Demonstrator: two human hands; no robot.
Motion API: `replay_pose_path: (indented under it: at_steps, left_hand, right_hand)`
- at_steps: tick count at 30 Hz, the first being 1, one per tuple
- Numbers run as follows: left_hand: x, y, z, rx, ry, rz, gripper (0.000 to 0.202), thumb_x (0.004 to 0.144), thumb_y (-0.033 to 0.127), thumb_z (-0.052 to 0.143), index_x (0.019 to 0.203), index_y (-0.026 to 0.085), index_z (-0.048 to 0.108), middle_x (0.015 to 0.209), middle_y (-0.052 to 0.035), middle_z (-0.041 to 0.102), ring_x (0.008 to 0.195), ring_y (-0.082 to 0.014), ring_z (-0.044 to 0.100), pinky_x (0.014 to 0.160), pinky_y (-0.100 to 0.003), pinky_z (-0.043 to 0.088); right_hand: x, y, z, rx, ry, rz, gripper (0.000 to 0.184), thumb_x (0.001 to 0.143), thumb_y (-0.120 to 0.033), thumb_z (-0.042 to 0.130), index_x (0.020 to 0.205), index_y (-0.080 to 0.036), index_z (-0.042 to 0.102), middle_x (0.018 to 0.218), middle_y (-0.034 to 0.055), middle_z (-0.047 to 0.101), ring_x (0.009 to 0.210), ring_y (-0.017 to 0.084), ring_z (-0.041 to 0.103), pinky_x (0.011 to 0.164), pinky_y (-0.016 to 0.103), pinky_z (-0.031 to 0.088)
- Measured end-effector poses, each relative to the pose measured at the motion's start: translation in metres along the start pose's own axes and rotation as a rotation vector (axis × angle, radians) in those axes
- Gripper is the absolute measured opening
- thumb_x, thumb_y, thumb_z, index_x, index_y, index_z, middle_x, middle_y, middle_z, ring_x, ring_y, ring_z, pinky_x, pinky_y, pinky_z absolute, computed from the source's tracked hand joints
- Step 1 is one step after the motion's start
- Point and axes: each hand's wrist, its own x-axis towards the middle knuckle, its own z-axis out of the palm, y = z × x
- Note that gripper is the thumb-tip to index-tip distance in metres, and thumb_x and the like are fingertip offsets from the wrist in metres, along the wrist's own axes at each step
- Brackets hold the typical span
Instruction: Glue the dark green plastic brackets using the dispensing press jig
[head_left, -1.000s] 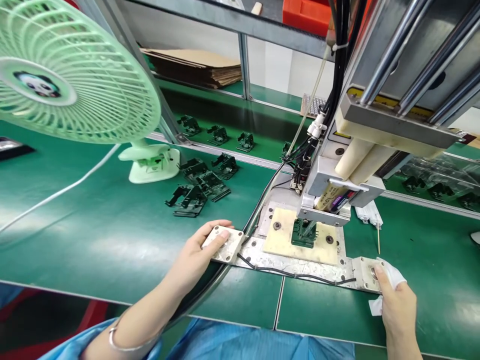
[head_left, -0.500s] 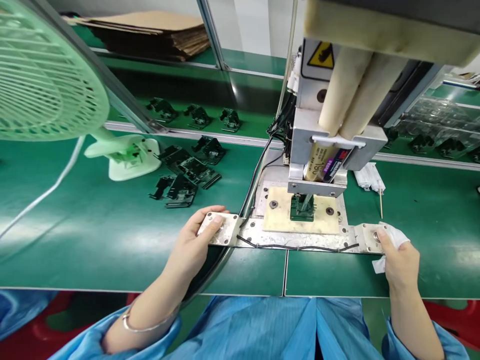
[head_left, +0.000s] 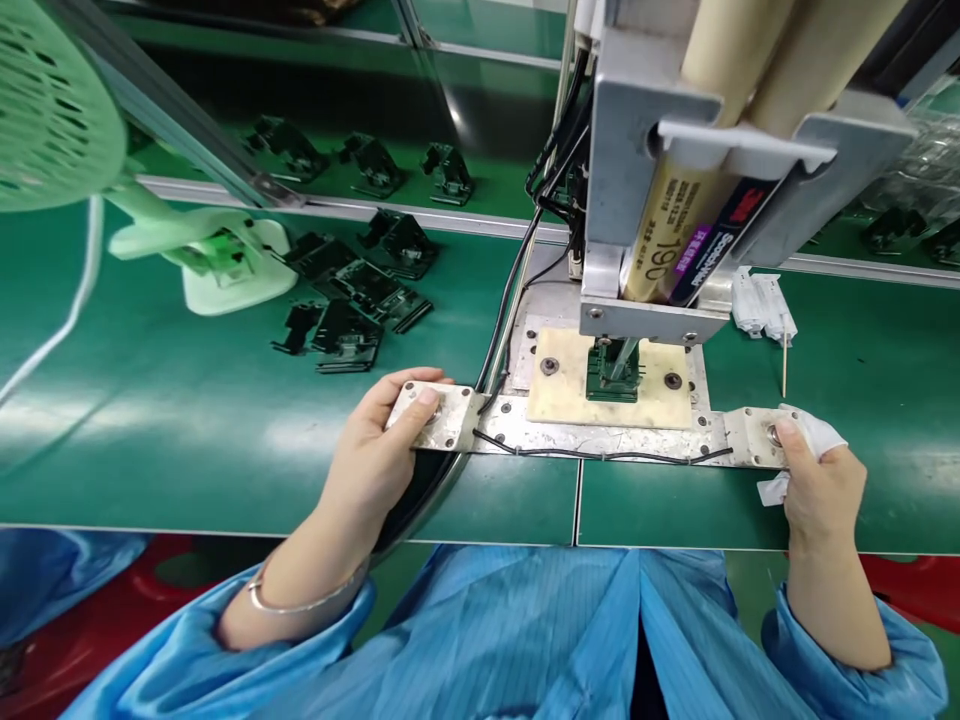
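At the adhesive dispenser (head_left: 634, 95), both holds unchanged
Left hand (head_left: 365, 455) grips left button block (head_left: 456, 420); right hand (head_left: 826, 492), right button block (head_left: 752, 437) and tissue (head_left: 821, 430); green part (head_left: 606, 386) remains beneath nozzle (head_left: 625, 353), so dispensing likely continues.

Below the front edge of the green table (head_left: 225, 450), the torso is covered by a loose, bright blue garment (head_left: 510, 640), its cloth marked by fine lengthwise lines and creased by soft folds. Down its front, a narrow dark gap (head_left: 649, 680) is framed by blue edges. The forearms are partly covered by a bunched blue left sleeve (head_left: 202, 645) and right sleeve (head_left: 911, 655). The left forearm is ringed by a slim, silver-coloured bangle (head_left: 307, 606). The left hand (head_left: 379, 440) and right hand (head_left: 825, 490) are left bare.
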Motion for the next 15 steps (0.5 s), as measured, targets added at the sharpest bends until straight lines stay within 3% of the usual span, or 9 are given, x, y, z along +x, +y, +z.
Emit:
replay_pose_path:
  at_steps: [8,15]
  left_hand:
    - [-0.0007,0.0020,0.0040,-0.019,0.021,0.004,0.047,0.064,0.048,0.088,0.099,0.022,0.070,0.096,-0.0015,0.072,0.081,-0.0120,0.064,0.069,-0.015,0.052]
    - [0.0005,0.0004,0.0026,-0.015,0.023,0.001,0.048,0.064,0.049,0.088,0.100,0.022,0.071,0.096,-0.0017,0.072,0.081,-0.0125,0.064,0.069,-0.016,0.052]
  right_hand:
    - [0.0006,0.0050,-0.0004,0.049,-0.011,-0.072,0.053,0.066,-0.061,0.082,0.085,-0.013,0.073,0.080,0.0063,0.068,0.076,0.023,0.064,0.069,0.035,0.054]
    - [0.0013,0.0075,-0.0003,0.065,-0.007,-0.072,0.055,0.065,-0.061,0.082,0.091,-0.013,0.075,0.083,0.0068,0.069,0.078,0.022,0.064,0.070,0.034,0.054]
